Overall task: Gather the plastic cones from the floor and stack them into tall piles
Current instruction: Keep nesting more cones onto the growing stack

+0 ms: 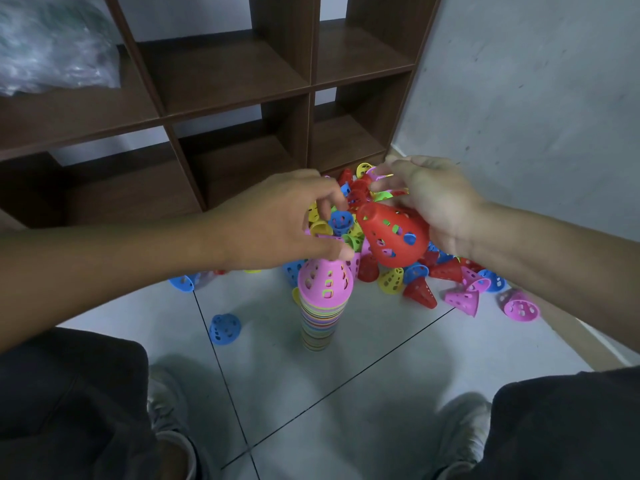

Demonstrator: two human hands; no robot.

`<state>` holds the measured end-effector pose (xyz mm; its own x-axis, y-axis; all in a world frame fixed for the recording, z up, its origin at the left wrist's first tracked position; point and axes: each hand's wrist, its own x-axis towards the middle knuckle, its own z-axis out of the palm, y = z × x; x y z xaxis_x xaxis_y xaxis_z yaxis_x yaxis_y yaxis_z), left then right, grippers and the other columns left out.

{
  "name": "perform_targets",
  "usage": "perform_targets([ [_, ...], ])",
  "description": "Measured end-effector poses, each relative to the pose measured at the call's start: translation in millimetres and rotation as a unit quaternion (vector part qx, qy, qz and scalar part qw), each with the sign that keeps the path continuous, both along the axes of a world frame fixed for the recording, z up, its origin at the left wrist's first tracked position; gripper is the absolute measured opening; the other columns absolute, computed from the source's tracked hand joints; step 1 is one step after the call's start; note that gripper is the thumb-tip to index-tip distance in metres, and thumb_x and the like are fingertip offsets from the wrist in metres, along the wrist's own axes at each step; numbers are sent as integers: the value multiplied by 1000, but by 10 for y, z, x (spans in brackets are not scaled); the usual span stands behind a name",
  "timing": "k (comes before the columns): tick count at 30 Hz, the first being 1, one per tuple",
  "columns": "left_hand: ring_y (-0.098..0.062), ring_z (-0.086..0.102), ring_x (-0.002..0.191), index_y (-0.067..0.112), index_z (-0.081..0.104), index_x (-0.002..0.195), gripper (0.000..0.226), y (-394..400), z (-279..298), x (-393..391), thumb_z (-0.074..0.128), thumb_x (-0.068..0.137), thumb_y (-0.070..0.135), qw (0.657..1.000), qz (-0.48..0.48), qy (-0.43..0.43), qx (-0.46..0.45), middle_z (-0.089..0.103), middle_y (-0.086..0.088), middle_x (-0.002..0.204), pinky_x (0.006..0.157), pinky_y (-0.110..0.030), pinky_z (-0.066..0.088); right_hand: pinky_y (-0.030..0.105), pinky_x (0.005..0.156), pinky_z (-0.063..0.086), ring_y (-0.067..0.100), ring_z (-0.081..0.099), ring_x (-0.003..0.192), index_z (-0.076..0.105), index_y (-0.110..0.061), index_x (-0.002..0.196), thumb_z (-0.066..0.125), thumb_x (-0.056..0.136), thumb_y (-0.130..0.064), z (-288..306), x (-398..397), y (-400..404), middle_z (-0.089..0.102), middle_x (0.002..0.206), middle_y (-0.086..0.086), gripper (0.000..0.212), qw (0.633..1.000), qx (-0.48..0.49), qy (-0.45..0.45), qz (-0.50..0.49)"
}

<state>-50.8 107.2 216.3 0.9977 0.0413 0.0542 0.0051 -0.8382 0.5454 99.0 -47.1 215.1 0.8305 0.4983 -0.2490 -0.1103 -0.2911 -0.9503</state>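
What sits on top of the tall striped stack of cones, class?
A pink cone caps the stack. The left hand touches its tip, hiding the very top.

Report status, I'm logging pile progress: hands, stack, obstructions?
Left hand steadies pink top cone of stack. Right hand holds red cone. Nothing blocking.

pale tiled floor (363, 375) under loose cones (457, 299) and 1 tall stack (320, 323)

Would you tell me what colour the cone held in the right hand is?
Red cone, seen in the head view.
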Motion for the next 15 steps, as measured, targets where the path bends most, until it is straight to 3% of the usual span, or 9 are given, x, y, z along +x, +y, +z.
perform_targets([
  [3,-9,63,80,34,65,121,60,-54,57,-5,70,71,67,997,21,-43,-61,58,15,104,75,-34,56,18,47,50,10,64,48,61,-8,122,48,106,-37,24,-72,37,72,93,6,36,999,27,28,-9],
  [7,-11,63,85,29,69,117,50,-109,72,-13,70,77,59,993,17,-80,-90,59,10,105,75,-26,53,27,51,54,15,65,56,58,-13,123,46,104,-49,63,-144,64,71,92,5,42,996,49,79,-6],
  [12,-9,60,92,24,70,114,37,-79,60,1,69,88,51,992,11,-103,-75,60,6,104,77,-25,52,31,55,55,17,67,68,59,-15,125,45,102,-54,63,-164,80,72,93,3,47,993,54,104,14],
  [15,-10,59,90,20,68,109,40,-35,94,10,58,94,56,990,15,-137,-39,59,4,99,75,-29,50,27,53,54,14,70,63,61,-12,121,47,103,-51,77,-162,84,74,88,1,46,993,60,100,24],
])
